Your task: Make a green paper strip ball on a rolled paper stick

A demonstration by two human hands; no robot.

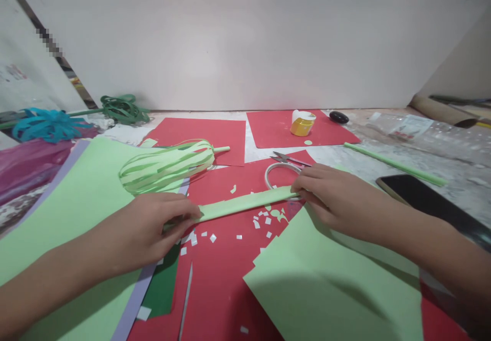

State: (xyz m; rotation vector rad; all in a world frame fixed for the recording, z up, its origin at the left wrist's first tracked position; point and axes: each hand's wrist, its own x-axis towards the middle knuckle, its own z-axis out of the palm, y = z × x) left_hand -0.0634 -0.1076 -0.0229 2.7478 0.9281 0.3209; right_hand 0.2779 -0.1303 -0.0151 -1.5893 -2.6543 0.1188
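Observation:
A narrow light-green paper strip (pixel 245 205) is stretched between my two hands over red paper (pixel 226 269). My left hand (pixel 153 226) pinches its left end between thumb and fingers. At the other end, my right hand (pixel 326 192) grips the strip with curled fingers. Just behind the right hand lie a roll of tape (pixel 270 174) and a pair of scissors (pixel 286 158), partly covered. Small white and green paper scraps (pixel 256 223) are scattered beneath the strip. A light-green paper tassel (pixel 169 167) with a short stem rests beyond my left hand.
Light-green sheets (pixel 333 285) lie at front right, others (pixel 76 218) at left. Behind stand a yellow glue jar (pixel 303 123) and a black oval object (pixel 339 117). A green paper stick (pixel 395 163), phone (pixel 433 203) and plastic bottle (pixel 441 134) lie right; blue paper loops (pixel 49 124) left.

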